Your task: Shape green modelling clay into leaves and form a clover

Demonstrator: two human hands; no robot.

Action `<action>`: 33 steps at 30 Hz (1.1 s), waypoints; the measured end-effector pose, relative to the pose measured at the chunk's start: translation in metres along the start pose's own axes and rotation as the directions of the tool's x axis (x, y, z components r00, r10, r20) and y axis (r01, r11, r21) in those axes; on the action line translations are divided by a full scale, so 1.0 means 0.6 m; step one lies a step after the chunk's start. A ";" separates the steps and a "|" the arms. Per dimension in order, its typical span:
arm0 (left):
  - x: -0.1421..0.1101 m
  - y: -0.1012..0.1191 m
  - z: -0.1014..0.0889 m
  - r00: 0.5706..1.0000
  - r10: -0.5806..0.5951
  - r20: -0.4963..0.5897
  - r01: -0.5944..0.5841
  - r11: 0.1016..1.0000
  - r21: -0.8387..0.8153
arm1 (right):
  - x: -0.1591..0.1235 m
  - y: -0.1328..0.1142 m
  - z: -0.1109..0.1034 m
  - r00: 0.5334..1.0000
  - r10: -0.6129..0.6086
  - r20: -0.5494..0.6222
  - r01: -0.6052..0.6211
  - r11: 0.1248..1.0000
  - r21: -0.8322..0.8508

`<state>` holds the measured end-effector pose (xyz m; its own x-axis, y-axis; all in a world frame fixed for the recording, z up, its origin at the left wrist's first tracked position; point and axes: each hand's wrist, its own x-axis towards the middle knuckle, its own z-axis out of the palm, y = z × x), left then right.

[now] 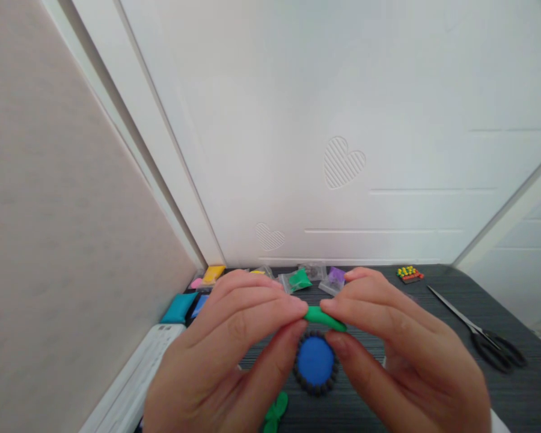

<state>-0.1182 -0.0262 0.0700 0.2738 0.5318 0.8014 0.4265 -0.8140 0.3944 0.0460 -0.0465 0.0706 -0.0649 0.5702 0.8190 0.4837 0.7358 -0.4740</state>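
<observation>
A small, elongated piece of green modelling clay point(323, 318) is pinched between both my hands, above the table. The thumb and forefinger of my left hand point(234, 337) close on its left end. My right hand point(401, 343) grips it from the right, and its tapered tip shows between thumb and forefinger. Below and behind the fingers lies a blue disc point(315, 359) edged with small dark balls. Another green clay shape point(276, 411) with rounded lobes sits near the bottom, partly hidden by my left hand.
Along the back lie clear packets with green clay point(300, 280) and purple clay point(336, 276), plus a yellow packet point(213, 275) and a teal packet point(179, 307) at left. Scissors point(482, 334) and a small dotted clay piece point(409, 275) rest on the right. A white panel stands behind the dark table.
</observation>
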 end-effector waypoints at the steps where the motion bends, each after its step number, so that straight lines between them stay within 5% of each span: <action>1: -0.001 0.001 0.002 1.000 -0.017 -0.020 0.017 1.000 0.008 | 0.000 -0.001 0.000 1.000 0.002 0.004 -0.002 1.000 0.002; 20: -0.006 -0.001 -0.008 0.993 0.112 -0.032 -0.106 0.982 0.159 | -0.005 -0.009 0.006 0.998 0.034 -0.060 -0.026 0.991 0.132; 26: -0.003 0.008 -0.003 0.990 0.097 -0.107 -0.082 0.987 0.139 | -0.008 -0.013 0.002 0.997 0.027 -0.075 -0.019 0.994 0.105; 33: 0.001 0.008 -0.014 0.980 0.195 -0.027 -0.184 0.955 0.232 | -0.007 -0.015 0.000 0.998 0.006 -0.063 -0.002 0.998 0.066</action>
<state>-0.1234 -0.0317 0.0764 0.3282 0.3558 0.8750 0.5566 -0.8213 0.1252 0.0418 -0.0552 0.0715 -0.0063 0.5506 0.8348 0.4252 0.7570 -0.4961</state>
